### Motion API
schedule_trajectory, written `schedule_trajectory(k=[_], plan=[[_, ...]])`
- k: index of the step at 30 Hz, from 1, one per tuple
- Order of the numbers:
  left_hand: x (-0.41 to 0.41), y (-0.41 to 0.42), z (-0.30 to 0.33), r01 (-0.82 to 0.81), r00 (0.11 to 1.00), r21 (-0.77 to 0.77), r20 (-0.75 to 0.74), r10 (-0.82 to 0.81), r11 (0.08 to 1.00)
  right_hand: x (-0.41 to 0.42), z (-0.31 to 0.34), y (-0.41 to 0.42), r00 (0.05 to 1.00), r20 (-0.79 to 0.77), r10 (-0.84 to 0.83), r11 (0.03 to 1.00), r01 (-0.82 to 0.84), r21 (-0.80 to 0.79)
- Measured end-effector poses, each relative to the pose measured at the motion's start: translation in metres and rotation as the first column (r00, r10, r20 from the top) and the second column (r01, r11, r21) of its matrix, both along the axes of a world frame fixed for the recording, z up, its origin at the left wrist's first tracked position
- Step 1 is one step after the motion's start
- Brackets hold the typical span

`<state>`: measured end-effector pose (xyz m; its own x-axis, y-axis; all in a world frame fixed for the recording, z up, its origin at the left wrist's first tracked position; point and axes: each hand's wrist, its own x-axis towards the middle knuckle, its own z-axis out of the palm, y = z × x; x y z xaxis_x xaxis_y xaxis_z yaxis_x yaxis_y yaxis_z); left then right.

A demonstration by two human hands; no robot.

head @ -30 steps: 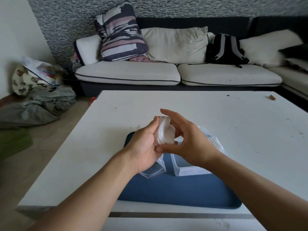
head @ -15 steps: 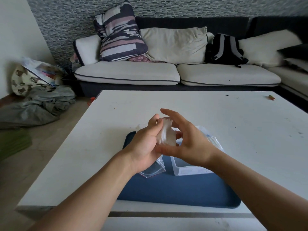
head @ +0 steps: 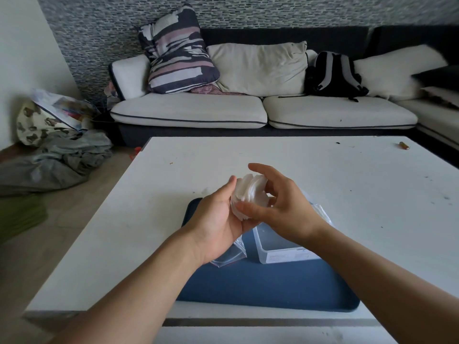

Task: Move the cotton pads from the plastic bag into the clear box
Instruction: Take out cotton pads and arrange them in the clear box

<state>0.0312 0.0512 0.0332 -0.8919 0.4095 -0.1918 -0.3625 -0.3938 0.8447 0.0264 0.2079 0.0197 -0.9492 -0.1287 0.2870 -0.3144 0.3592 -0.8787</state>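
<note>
A stack of white cotton pads (head: pixel 249 194) is held above the table between both hands. My left hand (head: pixel 218 219) cups the stack from the left and also holds the clear plastic bag (head: pixel 229 255), which hangs down below the palm. My right hand (head: pixel 280 207) pinches the stack, thumb in front and fingers curled over the top and back. The clear box (head: pixel 285 254) stands open on a blue mat (head: pixel 260 286), right under my right wrist, which hides part of it.
The white table (head: pixel 360 194) carries small dark specks and a small orange object (head: pixel 404 145) at the far right. A crumpled clear plastic sheet (head: pixel 320 212) lies behind the box. Beyond the table stands a sofa (head: pixel 248 112) with cushions and a black backpack (head: pixel 334 73).
The pads have come out of the bag's upper part: the stack now shows bare and fanned between both hands, and my right fingers have closed further over it.
</note>
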Motion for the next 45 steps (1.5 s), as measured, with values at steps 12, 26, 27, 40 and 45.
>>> schedule_trajectory(k=[12, 26, 27, 40, 45], plan=[[0.004, 0.007, 0.004, -0.135, 0.991, 0.003, 0.018, 0.135, 0.991, 0.009, 0.005, -0.013, 0.996, 0.067, 0.051, 0.995, -0.056, 0.078], [0.016, 0.040, -0.002, -0.472, 0.859, -0.081, 0.184, 0.479, 0.878, 0.016, 0.023, -0.025, 0.956, 0.284, -0.079, 0.997, 0.076, 0.019], [0.014, 0.042, -0.004, -0.484, 0.848, -0.081, 0.203, 0.490, 0.871, 0.017, 0.023, -0.027, 0.955, 0.289, -0.061, 0.998, 0.064, 0.000], [0.016, 0.056, -0.013, -0.362, 0.931, -0.393, -0.117, 0.344, 0.845, 0.015, 0.019, -0.013, 0.904, 0.393, -0.170, 0.948, 0.259, -0.186], [0.019, 0.061, -0.015, -0.373, 0.925, -0.458, -0.247, 0.288, 0.807, 0.018, 0.025, -0.014, 0.881, 0.399, -0.253, 0.919, 0.348, -0.187]])
